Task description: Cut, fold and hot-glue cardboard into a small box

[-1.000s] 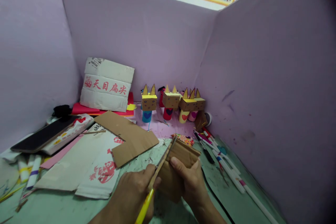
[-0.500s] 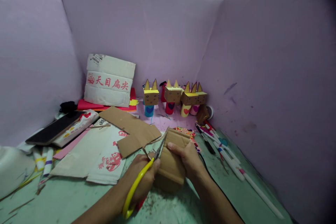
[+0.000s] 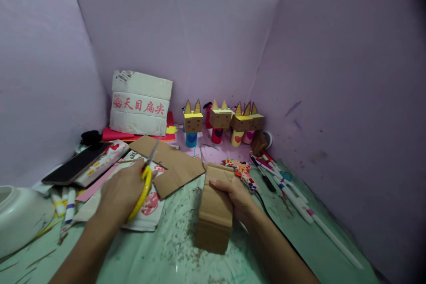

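Note:
My left hand is closed round a pair of scissors with yellow handles, the blades pointing up and away. It is over the white printed cardboard on the left. My right hand grips a folded brown cardboard box by its right side, thumb on top. The box is tilted above the green table, near the middle. Brown cardboard pieces lie beyond the scissors.
Several box-headed cardboard figures stand along the back. A floral glue gun with a black cord lies behind my right hand. Markers lie at right. A phone and a white jar are at left; purple panels surround the table.
My left hand has drawn the scissors away from the box, to the left. A thin strip that was by the blades is no longer there. My right hand still holds the box.

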